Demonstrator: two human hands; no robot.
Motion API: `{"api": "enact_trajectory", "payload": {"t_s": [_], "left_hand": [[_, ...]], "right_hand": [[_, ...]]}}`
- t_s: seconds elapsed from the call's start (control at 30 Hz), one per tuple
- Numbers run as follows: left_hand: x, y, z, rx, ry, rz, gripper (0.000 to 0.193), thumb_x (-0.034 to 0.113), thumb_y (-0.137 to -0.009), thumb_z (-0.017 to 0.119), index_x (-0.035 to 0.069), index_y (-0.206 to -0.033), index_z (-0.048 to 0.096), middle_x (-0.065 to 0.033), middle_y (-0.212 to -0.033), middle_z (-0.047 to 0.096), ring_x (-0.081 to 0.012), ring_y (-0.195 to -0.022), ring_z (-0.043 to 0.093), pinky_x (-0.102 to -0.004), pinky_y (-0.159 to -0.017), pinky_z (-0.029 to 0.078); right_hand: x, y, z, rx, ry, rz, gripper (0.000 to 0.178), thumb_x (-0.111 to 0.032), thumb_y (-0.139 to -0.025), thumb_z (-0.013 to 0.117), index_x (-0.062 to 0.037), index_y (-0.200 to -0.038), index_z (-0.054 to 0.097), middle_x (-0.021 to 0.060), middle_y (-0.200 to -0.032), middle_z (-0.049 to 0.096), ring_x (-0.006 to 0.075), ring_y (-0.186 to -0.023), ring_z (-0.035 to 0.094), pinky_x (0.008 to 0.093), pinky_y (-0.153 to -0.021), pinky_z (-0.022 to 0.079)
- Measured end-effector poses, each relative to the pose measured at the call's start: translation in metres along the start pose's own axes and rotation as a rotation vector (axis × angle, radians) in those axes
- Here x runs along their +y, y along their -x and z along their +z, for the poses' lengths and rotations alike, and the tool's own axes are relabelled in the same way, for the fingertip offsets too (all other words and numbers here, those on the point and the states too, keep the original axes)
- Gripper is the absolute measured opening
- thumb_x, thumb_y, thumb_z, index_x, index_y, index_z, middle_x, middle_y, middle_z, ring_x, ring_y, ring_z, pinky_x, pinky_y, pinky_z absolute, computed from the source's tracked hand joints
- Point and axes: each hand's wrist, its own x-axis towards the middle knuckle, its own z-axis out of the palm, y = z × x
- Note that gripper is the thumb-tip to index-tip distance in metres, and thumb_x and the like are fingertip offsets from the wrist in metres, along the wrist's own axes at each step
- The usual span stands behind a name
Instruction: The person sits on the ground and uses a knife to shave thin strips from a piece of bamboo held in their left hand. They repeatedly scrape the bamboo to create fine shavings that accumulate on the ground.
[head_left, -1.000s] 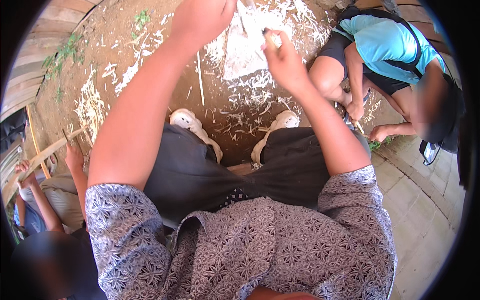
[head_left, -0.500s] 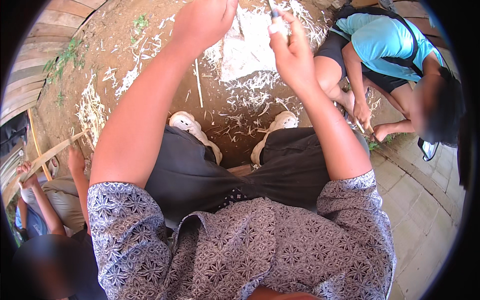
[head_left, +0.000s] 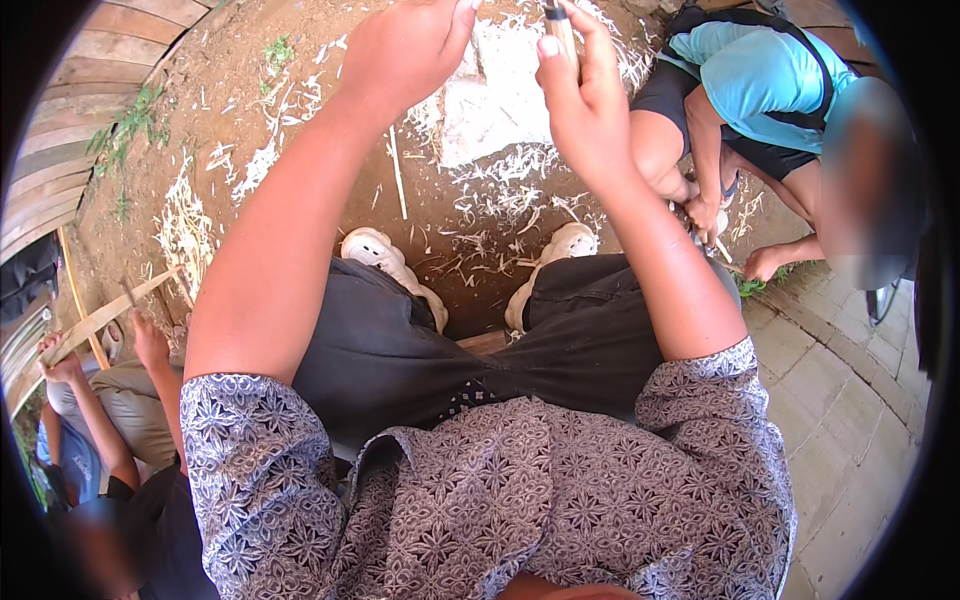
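Note:
At the top edge of the head view, my right hand [head_left: 588, 105] is closed round the pale handle of a knife [head_left: 562, 38]. A dark collar shows at the handle's upper end, and the blade is mostly cut off by the picture's edge. To its left, my left hand [head_left: 405, 58] is closed too, back of the hand toward me, thumb along its right side. Its fingertips and whatever they grip lie out of view. Beyond and between the hands, a whitish sheet or flat slab [head_left: 490, 110] lies on the ground among pale wood shavings [head_left: 505, 170].
A person in a turquoise shirt [head_left: 765, 70] crouches at right, hands low. At lower left another person [head_left: 120, 440] holds a long wooden strip [head_left: 105, 312] and a blade. My white shoes [head_left: 385, 260] rest on bare soil. Paving [head_left: 830, 400] lies right, a plank wall [head_left: 60, 130] left.
My right hand's knife has tilted and shifted slightly, showing more of its handle and less blade. My left hand stays nearly in place. The person at right has shifted their hands and head.

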Motion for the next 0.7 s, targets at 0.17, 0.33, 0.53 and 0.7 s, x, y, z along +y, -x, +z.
{"api": "enact_trajectory", "payload": {"t_s": [0.17, 0.33, 0.53, 0.7], "left_hand": [[0.0, -0.001, 0.004, -0.018, -0.071, 0.112, 0.046, 0.039, -0.108, 0.044, 0.005, -0.083, 0.063, -0.0198, -0.068, 0.063, -0.0408, -0.066, 0.063, -0.0517, -0.062, 0.049], [0.004, -0.002, 0.005, -0.047, -0.028, 0.037, 0.038, 0.029, -0.104, 0.048, 0.004, -0.084, 0.067, -0.0257, -0.078, 0.068, -0.0468, -0.071, 0.066, -0.0557, -0.066, 0.052], [-0.003, -0.004, -0.008, -0.031, -0.056, 0.0, 0.036, 0.028, -0.102, 0.047, 0.002, -0.086, 0.066, -0.0269, -0.08, 0.067, -0.0473, -0.076, 0.066, -0.0571, -0.07, 0.051], [-0.005, -0.004, -0.014, -0.061, -0.038, -0.014, 0.035, 0.028, -0.102, 0.048, 0.002, -0.086, 0.065, -0.0274, -0.08, 0.067, -0.0475, -0.076, 0.066, -0.0576, -0.07, 0.051]], "right_hand": [[0.039, 0.001, 0.011, -0.361, 0.392, 0.104, 0.043, -0.036, -0.104, 0.052, -0.0104, -0.138, 0.053, 0.0224, -0.105, 0.072, 0.0395, -0.101, 0.07, 0.0448, -0.088, 0.054], [0.044, -0.018, 0.001, -0.091, 0.047, 0.06, 0.041, -0.036, -0.104, 0.054, -0.0088, -0.135, 0.058, 0.0148, -0.102, 0.073, 0.0274, -0.093, 0.07, 0.0385, -0.085, 0.053], [0.0, -0.011, 0.005, -0.139, -0.285, 0.029, 0.038, -0.03, -0.104, 0.056, -0.0059, -0.133, 0.059, 0.0067, -0.093, 0.071, 0.0144, -0.079, 0.063, 0.0319, -0.077, 0.051], [-0.009, -0.008, 0.001, -0.09, -0.088, 0.07, 0.041, -0.027, -0.105, 0.053, -0.0047, -0.139, 0.052, 0.011, -0.093, 0.071, 0.0178, -0.083, 0.066, 0.0353, -0.079, 0.052]]}}
